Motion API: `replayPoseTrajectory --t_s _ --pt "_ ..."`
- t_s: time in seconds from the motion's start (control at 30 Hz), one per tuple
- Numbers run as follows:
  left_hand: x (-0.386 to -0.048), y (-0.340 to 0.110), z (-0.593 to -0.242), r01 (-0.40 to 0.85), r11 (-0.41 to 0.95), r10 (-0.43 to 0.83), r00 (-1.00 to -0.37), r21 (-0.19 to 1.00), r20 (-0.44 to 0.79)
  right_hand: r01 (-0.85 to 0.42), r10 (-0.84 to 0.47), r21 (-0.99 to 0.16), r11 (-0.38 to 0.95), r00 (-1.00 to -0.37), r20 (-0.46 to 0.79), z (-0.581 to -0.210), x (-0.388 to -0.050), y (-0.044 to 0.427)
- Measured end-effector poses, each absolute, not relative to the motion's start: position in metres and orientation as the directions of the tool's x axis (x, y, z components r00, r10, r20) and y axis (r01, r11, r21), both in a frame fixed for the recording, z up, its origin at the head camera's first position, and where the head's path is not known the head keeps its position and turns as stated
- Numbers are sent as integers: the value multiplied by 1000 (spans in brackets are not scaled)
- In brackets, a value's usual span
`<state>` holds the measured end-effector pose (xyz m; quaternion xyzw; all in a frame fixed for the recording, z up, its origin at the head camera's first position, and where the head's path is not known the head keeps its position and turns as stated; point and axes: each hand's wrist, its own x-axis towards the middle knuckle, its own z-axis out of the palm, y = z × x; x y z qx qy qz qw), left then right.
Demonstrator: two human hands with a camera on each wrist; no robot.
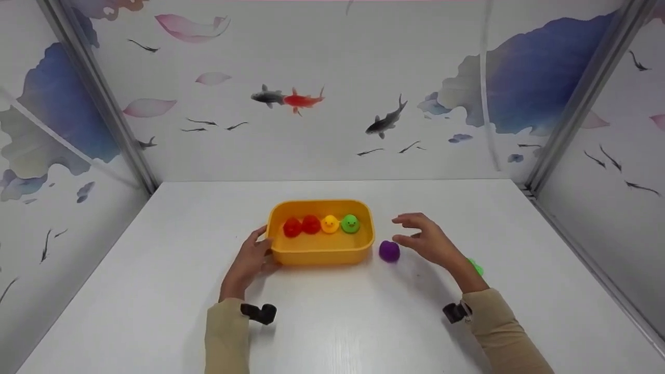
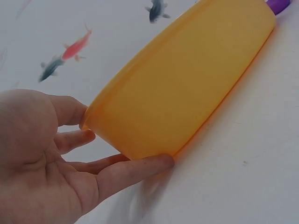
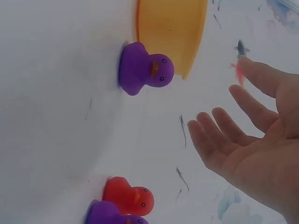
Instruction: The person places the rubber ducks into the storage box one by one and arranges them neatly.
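A yellow plastic tub (image 1: 322, 257) stands on the white table, with two red toys (image 1: 310, 224), a yellow toy duck (image 1: 330, 224) and a green toy duck (image 1: 350, 224) in a row inside. My left hand (image 1: 251, 259) holds the tub's left end, its fingers around the corner by the rim in the left wrist view. To the tub's right sits a purple toy duck (image 1: 389, 251), seen whole in the right wrist view. Above and beside that duck hovers my right hand (image 1: 428, 241), fingers apart and touching nothing.
A green object (image 1: 475, 267) shows partly behind my right wrist. In the right wrist view, a red toy duck (image 3: 128, 196) and another purple duck (image 3: 110, 214) lie at the lower edge. White walls (image 1: 322, 140) printed with fish enclose the table.
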<state>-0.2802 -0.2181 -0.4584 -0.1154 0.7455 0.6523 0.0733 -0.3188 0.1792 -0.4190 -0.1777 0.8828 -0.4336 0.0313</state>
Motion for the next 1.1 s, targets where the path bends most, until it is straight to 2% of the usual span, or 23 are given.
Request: replayPoseTrajectory --t_s 0.2,0.43,0.63,0.93,1.1 --pt "-280 -217 -459 -274 137 -85 -961 952 -264 -224 -326 -770 598 -945 21 -430 -321 181" --pt "-283 -216 -458 -295 127 -96 -954 947 -284 -193 -300 -740 644 -954 -11 -437 -326 185" --pt "-283 -216 -458 -297 138 -96 -953 945 -286 -136 -301 -759 637 -950 -83 -439 -326 183" --pt "-283 -217 -461 -297 125 -89 -954 947 -288 -197 -322 -702 684 -945 -50 -444 -327 182" --pt "-284 -217 -459 -291 124 -86 -956 949 -282 -155 -296 -703 694 -952 -82 -444 -329 180"
